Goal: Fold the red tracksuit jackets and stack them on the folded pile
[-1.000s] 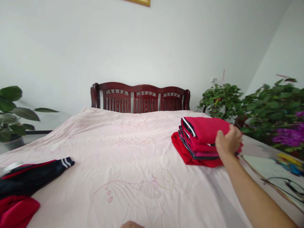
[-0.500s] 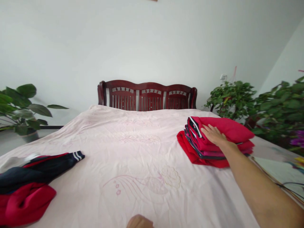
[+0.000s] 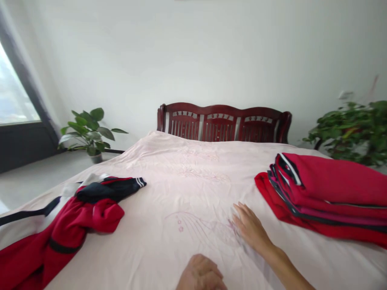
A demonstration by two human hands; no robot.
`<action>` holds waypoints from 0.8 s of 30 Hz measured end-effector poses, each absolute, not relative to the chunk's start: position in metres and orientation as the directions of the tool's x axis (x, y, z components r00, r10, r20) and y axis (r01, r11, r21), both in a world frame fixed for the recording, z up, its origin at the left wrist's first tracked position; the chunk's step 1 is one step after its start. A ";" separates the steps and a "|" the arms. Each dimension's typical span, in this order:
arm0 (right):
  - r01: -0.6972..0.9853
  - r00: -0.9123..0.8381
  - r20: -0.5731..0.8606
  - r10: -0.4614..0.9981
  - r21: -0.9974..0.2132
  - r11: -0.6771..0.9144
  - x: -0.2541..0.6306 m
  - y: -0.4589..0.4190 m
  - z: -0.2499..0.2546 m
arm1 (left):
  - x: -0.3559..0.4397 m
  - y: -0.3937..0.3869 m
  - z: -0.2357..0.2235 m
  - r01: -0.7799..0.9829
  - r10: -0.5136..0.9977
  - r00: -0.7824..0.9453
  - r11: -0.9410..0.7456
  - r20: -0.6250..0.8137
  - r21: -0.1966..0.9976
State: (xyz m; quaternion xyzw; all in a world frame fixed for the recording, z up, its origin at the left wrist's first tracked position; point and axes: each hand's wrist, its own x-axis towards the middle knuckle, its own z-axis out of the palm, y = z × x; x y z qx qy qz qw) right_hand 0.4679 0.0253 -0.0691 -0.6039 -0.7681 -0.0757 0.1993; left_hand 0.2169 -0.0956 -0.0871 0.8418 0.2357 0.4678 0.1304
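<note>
My right hand (image 3: 250,228) lies flat and open on the pale pink bedspread (image 3: 187,189), fingers stretched forward, holding nothing. To its right sits a stack of folded red garments (image 3: 326,197) with dark and white trim. My left hand (image 3: 201,276) shows at the bottom edge with its fingers curled in; nothing is visible in it. A loose heap of red and navy clothes (image 3: 75,217) lies on the left side of the bed, apart from both hands.
A dark red wooden headboard (image 3: 223,123) stands against the white wall. A potted plant (image 3: 89,131) sits on the floor at the left near a window (image 3: 15,100). Leafy plants (image 3: 353,129) stand at the right.
My right hand has left the top of the folded red stack and come back left onto the bedspread. The view has swung left, bringing the loose clothes and window into view.
</note>
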 end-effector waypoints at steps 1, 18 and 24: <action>0.963 -0.194 0.375 0.906 -0.102 0.249 0.462 0.022 -0.082 | 0.215 -0.094 -0.084 0.294 0.539 0.435 -0.842 0.722 0.452; 0.958 -0.257 0.487 0.835 0.018 0.285 0.460 0.025 -0.104 | -0.059 -0.048 0.004 0.852 0.722 -0.523 0.454 0.454 0.260; 0.961 -0.253 0.513 0.820 0.035 0.274 0.461 0.027 -0.107 | -0.127 -0.057 0.001 0.602 0.670 -0.739 0.614 0.064 0.510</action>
